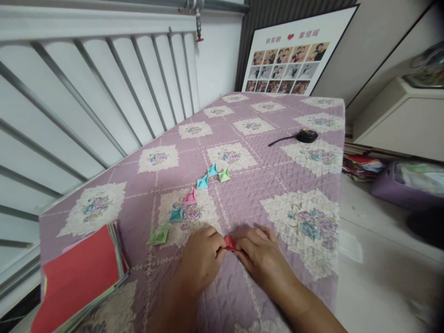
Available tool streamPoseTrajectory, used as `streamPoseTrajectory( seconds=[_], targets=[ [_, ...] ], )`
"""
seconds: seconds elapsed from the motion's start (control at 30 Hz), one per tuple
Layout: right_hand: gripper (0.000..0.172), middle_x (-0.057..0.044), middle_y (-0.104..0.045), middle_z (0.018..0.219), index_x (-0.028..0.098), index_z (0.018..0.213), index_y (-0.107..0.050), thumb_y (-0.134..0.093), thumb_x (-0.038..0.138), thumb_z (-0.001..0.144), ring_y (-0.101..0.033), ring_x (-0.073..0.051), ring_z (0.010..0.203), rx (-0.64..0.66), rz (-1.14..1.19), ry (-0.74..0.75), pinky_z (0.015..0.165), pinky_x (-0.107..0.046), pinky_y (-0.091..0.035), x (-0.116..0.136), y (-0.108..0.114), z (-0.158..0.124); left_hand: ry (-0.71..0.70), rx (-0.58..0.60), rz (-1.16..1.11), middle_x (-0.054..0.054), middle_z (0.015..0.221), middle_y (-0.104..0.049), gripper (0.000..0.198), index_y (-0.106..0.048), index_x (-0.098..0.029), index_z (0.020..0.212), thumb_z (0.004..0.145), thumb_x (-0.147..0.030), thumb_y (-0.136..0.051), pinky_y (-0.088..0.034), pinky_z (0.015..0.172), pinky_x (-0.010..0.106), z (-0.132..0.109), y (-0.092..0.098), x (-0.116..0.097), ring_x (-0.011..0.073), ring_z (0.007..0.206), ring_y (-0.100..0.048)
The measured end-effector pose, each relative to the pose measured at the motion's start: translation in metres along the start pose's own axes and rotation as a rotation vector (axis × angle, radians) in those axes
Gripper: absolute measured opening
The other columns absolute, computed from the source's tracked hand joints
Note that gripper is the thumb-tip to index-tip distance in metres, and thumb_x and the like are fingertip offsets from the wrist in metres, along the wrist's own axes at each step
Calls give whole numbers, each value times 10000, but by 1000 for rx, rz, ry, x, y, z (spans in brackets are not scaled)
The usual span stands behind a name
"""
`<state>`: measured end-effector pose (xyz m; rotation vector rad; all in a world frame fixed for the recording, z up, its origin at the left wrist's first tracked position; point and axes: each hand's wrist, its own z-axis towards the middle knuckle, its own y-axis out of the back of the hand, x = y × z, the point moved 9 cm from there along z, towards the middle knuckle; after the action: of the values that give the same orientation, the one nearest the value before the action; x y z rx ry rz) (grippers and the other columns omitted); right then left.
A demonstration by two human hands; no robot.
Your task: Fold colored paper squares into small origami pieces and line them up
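A small piece of folded red paper [230, 243] is pinched between my two hands over the quilted cover. My left hand [204, 252] grips its left side with thumb and forefinger, and my right hand [262, 252] holds its right side the same way. Fingers hide most of the paper's edges. Beyond my left hand runs a slanting row of folded paper pieces: a green one [159, 235], a blue one [176, 214], a pink one [189, 197], then light blue ones [202, 181] and another green one [224, 174].
A stack of coloured paper [81, 273], red on top, lies at the left. A black tape measure [306, 135] with a strap rests at the far right of the purple flowered cover [256, 189]. A white radiator [97, 92] borders the left side; a photo board [284, 55] stands behind.
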<state>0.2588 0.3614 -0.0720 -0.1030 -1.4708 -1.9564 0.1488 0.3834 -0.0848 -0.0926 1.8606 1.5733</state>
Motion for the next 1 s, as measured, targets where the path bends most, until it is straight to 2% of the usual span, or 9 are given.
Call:
streamPoseTrajectory(
  seconds=[0.13, 0.33, 0.6, 1.0],
  targets=[
    [119, 15, -604, 748, 220, 712, -603, -674, 181, 799, -528, -177, 800, 52, 34, -93, 841, -354, -301, -6, 1, 0, -8, -18, -51, 5, 828, -612, 106, -654, -204, 782, 847, -196, -570, -391, 748, 284, -1, 4, -1, 161, 811, -546],
    [137, -7, -619, 797, 221, 729, -627, -628, 282, 851, -540, -193, 834, 81, 22, -177, 817, -367, -305, -7, -1, 3, 50, -10, -33, 12, 831, -614, 159, -637, -200, 797, 899, -239, -521, -375, 749, 286, 0, 4, 0, 168, 817, -545],
    [178, -12, -605, 775, 218, 672, -619, -638, 285, 836, -528, -201, 819, 35, -110, -259, 754, -356, -294, -10, -1, 2, 194, -20, 85, 7, 769, -581, 200, -561, -193, 707, 889, -272, -541, -321, 681, 283, 1, 3, 9, 166, 757, -530],
    [186, -7, -599, 764, 225, 665, -596, -655, 302, 824, -514, -201, 788, -6, -169, -283, 717, -347, -276, -10, 3, 3, 307, -43, 85, 1, 751, -576, 219, -533, -197, 683, 873, -303, -549, -320, 663, 271, -2, 3, 15, 150, 719, -534]
  ],
)
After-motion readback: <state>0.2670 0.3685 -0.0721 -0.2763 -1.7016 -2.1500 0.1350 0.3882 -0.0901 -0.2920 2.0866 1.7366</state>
